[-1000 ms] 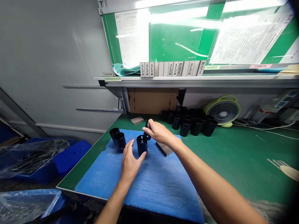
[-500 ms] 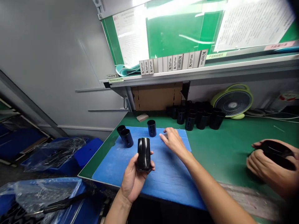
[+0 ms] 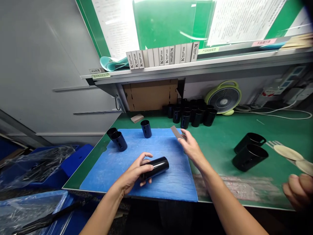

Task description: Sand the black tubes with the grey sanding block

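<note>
My left hand (image 3: 132,173) is shut around a glossy black metal cylinder (image 3: 155,167), which lies on its side just above the blue mat (image 3: 166,186). My right hand (image 3: 192,150) pinches a thin, flat grey block (image 3: 176,132) by one end, above the mat's far right corner. Two slotted black cylinders (image 3: 119,141) stand together at the mat's left edge, and a third (image 3: 146,129) stands alone near its far edge.
Several black cylinders (image 3: 193,116) stand at the back of the green bench (image 3: 220,137). At the right, a co-worker's hand (image 3: 299,191) is near two black cups (image 3: 249,156) and pale paddles (image 3: 285,152). Blue bins (image 3: 75,160) sit below the bench's left edge.
The black cylinder in my left hand has turned from upright to lying on its side. My right hand has lifted the grey block. The co-worker's black cups now rest on the bench.
</note>
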Action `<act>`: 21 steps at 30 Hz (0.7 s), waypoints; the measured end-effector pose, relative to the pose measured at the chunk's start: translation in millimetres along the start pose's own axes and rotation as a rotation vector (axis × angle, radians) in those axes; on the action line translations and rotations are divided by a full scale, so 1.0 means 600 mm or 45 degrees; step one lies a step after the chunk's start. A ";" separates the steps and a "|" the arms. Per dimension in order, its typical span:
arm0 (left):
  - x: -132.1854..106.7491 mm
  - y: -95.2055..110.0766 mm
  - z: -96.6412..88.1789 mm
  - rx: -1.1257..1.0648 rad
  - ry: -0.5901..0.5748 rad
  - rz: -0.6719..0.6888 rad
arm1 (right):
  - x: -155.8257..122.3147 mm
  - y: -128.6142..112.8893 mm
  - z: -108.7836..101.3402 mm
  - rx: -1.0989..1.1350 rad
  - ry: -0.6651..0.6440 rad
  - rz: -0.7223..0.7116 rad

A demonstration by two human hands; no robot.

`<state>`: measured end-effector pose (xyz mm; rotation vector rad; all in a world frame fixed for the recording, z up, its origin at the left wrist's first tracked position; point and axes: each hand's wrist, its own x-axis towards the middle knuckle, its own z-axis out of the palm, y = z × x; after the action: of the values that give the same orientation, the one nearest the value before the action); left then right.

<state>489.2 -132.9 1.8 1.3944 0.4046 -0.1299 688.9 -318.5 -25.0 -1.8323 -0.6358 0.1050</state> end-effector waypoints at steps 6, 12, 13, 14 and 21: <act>0.111 0.038 0.015 0.249 -0.098 -0.042 | -0.101 -0.030 0.005 1.443 -0.071 0.342; 0.182 0.014 0.059 0.189 0.125 0.193 | -0.116 -0.006 0.031 2.075 0.094 0.463; 0.189 0.007 0.067 0.146 0.144 0.241 | -0.118 -0.002 0.028 2.081 0.115 0.466; 0.195 0.002 0.075 0.098 0.159 0.289 | -0.122 0.001 0.025 2.074 0.125 0.465; 0.235 0.002 0.126 -0.481 -0.064 0.392 | -0.137 0.011 -0.023 1.656 0.008 0.260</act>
<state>635.2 -185.7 -37.8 1.0614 0.1572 0.1569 626.8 -370.4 -45.1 -0.6196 -0.2295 0.5146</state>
